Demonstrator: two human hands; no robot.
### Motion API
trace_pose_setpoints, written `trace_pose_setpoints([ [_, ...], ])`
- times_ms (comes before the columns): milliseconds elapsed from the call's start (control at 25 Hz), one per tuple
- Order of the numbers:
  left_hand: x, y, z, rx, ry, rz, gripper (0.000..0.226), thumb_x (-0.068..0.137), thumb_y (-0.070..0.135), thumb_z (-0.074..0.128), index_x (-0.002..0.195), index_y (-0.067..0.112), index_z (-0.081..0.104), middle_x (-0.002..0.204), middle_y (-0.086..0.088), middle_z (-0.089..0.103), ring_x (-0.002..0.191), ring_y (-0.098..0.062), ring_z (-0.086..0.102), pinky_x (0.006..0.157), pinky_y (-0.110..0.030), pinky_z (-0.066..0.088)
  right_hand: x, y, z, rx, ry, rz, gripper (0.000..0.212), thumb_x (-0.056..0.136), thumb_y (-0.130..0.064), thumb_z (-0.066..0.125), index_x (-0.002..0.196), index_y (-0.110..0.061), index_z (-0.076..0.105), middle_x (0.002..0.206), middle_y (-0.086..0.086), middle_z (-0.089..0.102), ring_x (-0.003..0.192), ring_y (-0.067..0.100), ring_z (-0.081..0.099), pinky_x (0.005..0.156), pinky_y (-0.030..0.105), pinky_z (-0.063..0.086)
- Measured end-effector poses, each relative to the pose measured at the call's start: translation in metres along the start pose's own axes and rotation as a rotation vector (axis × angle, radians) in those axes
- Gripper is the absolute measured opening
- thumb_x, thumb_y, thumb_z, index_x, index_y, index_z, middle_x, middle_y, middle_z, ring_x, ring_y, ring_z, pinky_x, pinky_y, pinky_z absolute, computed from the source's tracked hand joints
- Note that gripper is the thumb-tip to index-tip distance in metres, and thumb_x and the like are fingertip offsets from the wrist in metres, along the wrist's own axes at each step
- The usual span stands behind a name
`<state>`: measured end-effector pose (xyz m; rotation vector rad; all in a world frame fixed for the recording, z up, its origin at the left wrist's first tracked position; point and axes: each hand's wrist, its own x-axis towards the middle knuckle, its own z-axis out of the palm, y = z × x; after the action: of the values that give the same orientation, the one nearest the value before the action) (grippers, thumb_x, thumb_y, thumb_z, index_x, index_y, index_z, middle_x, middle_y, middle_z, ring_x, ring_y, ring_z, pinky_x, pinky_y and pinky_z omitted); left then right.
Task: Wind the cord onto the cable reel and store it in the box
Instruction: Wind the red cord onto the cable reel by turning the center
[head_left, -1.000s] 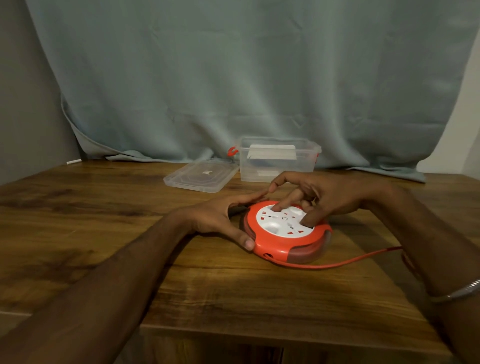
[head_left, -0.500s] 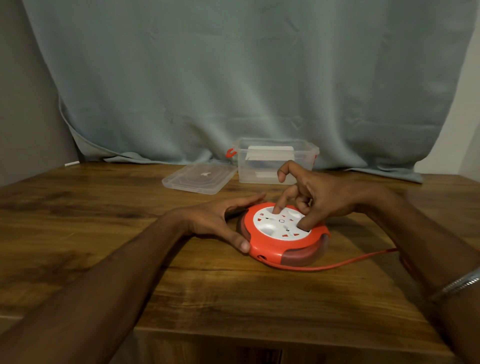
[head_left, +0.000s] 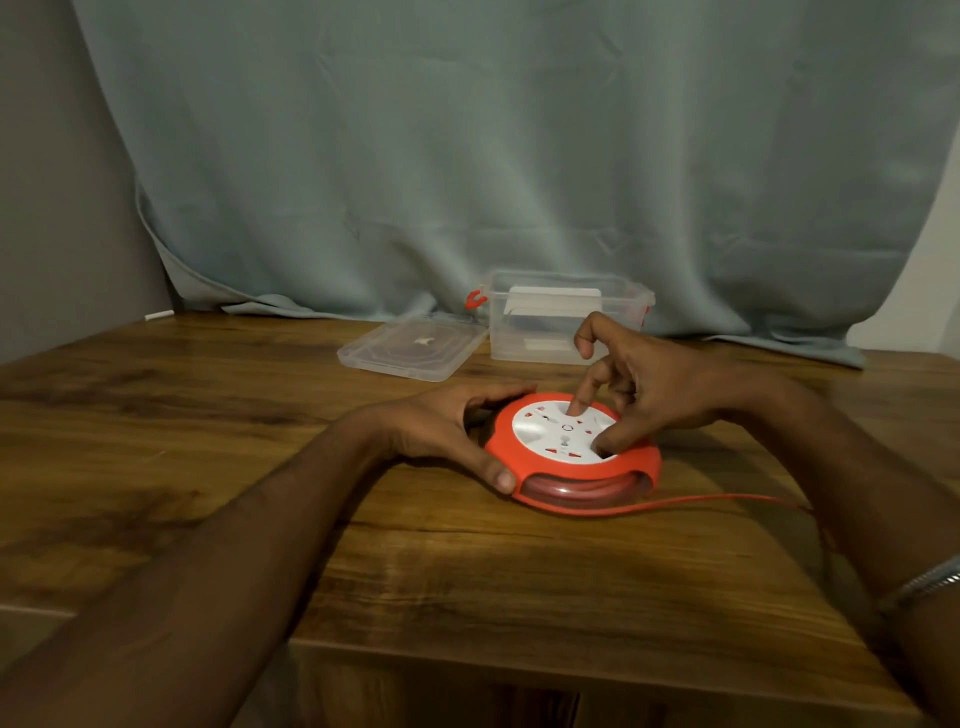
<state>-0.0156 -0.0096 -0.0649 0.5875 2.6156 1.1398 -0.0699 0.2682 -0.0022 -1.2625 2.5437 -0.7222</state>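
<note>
Since half a second ago the right hand has turned a bit on the reel face, index finger lifted higher, another finger now poking down on the white disc; everything else sits about where it was. Largest first: wooden table carries it all, grey curtain hangs behind. Clear box stands open at the back near the curtain, lid flat just beside it to the left, likely left off so the reel can drop straight in. Orange reel lies flat mid-table, well in front of the box. Left hand cups the reel's left rim, thumb on the near edge and fingers round the far side, probably bracing the shell. Right hand has a fingertip and thumb pressed on the white disc, fingers curled, looks like cranking the hub. Orange cord trails off right along the table, partly unwound, so winding isn't finished and storing is yet to come.
</note>
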Motion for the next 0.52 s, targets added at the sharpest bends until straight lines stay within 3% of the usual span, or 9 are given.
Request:
trace_pose_setpoints([
  [120, -0.001, -0.001, 0.001, -0.010, 0.012, -0.001, 0.132, 0.053, 0.046, 0.099, 0.165, 0.041, 0.028, 0.168, 0.017, 0.034, 0.154, -0.007, 0.033, 0.130, -0.039, 0.026, -0.002, -0.001, 0.000, -0.054, 0.024, 0.000, 0.078, 0.065, -0.019, 0.099, 0.109, -0.025, 0.035, 0.105, -0.004, 0.081, 0.062, 0.008, 0.054, 0.060, 0.033, 0.047],
  [280, -0.001, -0.001, 0.005, -0.027, 0.058, 0.002, 0.128, 0.058, 0.041, 0.099, 0.165, 0.036, 0.029, 0.162, 0.019, 0.041, 0.149, -0.004, 0.039, 0.126, -0.029, 0.030, 0.001, -0.005, 0.013, -0.109, 0.136, -0.018, 0.069, 0.064, -0.019, 0.098, 0.103, -0.022, 0.040, 0.087, 0.008, 0.075, 0.058, -0.001, 0.057, 0.056, 0.020, 0.043],
  [400, 0.001, -0.003, 0.006, -0.006, 0.083, -0.012, 0.137, 0.051, 0.056, 0.100, 0.166, 0.035, 0.028, 0.166, 0.016, 0.038, 0.152, -0.006, 0.037, 0.128, -0.035, 0.029, 0.006, -0.009, 0.018, -0.206, 0.191, -0.009, 0.052, 0.065, -0.029, 0.094, 0.090, -0.021, 0.049, 0.075, 0.004, 0.072, 0.061, 0.009, 0.056, 0.061, 0.033, 0.046],
  [520, 0.002, -0.002, 0.008, 0.015, 0.099, -0.020, 0.144, 0.046, 0.066, 0.099, 0.166, 0.034, 0.027, 0.167, 0.015, 0.038, 0.152, -0.008, 0.038, 0.127, -0.037, 0.032, 0.009, -0.006, 0.017, -0.259, 0.202, 0.009, 0.042, 0.060, -0.046, 0.085, 0.071, -0.021, 0.053, 0.066, -0.004, 0.063, 0.061, 0.012, 0.052, 0.061, 0.036, 0.043],
])
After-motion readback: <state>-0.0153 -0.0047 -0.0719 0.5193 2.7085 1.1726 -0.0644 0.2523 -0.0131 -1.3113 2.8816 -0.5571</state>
